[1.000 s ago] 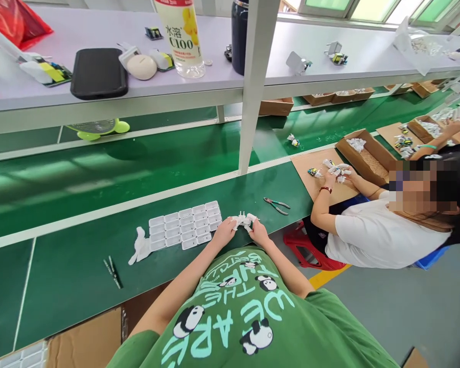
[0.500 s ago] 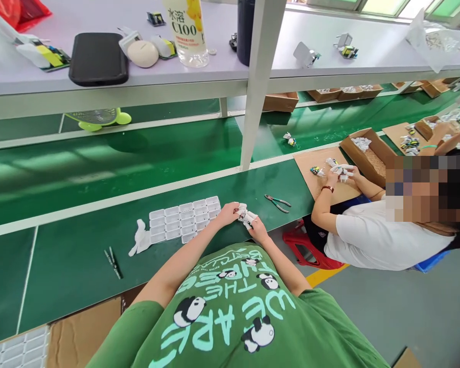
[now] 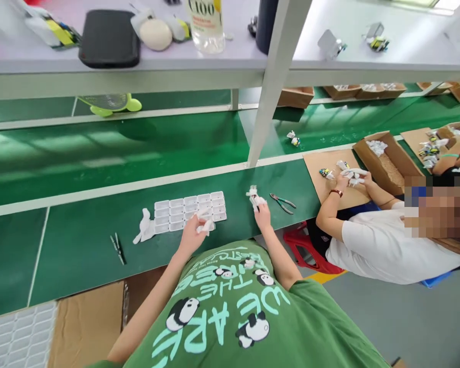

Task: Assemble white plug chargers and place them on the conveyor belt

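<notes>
One small white part (image 3: 253,191) sits in the right hand (image 3: 263,215), above the near side of the bench (image 3: 80,245); fingers closed on its lower end, upper end left free, presumably so it can be worked or viewed from there. Its fine detail is too small to make out. Left hand (image 3: 193,234) half-curled at the near edge of a block of white cases (image 3: 177,216), fingers partly bent; white at the fingertips may be coverings or a held piece, cannot tell which. That hand hides some of the cases. Cases stand edge to edge in rows, likely for order and easy reach. Pliers (image 3: 282,203) lie just beside the right hand, handles toward the person, which suits a quick pick-up. Crumpled white piece (image 3: 144,226) touches or nearly touches the block's left end; material unclear. Tweezers (image 3: 118,249) farther left, split ends pointing away. Co-worker's hands (image 3: 353,176) hold white pieces over a cardboard sheet (image 3: 316,166), probably there as a work mat. Shelf (image 3: 168,82) above: bottle (image 3: 206,30) cut off at the top, green fan (image 3: 113,103) partly hidden behind the shelf's edge.
</notes>
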`<state>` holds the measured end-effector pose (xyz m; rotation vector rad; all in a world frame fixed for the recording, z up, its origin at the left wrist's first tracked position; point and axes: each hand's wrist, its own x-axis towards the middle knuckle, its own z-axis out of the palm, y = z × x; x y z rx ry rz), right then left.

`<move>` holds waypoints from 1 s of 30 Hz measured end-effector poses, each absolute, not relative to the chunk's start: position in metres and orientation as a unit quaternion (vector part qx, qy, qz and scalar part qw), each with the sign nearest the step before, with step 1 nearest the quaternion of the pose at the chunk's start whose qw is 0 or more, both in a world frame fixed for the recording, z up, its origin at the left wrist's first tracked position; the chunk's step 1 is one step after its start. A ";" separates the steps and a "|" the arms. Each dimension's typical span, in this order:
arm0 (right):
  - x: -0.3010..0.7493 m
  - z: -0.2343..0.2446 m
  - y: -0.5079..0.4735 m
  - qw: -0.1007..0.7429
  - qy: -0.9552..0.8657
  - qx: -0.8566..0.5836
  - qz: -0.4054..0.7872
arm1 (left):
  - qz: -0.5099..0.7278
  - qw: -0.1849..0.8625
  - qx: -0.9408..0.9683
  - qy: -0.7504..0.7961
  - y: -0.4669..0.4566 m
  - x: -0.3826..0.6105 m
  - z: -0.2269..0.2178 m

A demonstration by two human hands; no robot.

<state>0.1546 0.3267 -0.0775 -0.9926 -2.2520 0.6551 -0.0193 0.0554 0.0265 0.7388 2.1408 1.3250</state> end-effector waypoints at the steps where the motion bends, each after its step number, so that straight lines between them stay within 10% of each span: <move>1: 0.157 -0.083 0.324 0.250 -0.856 -0.372 0.259 | 0.493 0.255 0.253 0.792 0.045 -0.016 0.024; 30: 0.169 -0.113 0.329 0.269 -0.860 -0.340 0.270 | 0.460 0.301 0.228 0.804 0.029 -0.008 0.023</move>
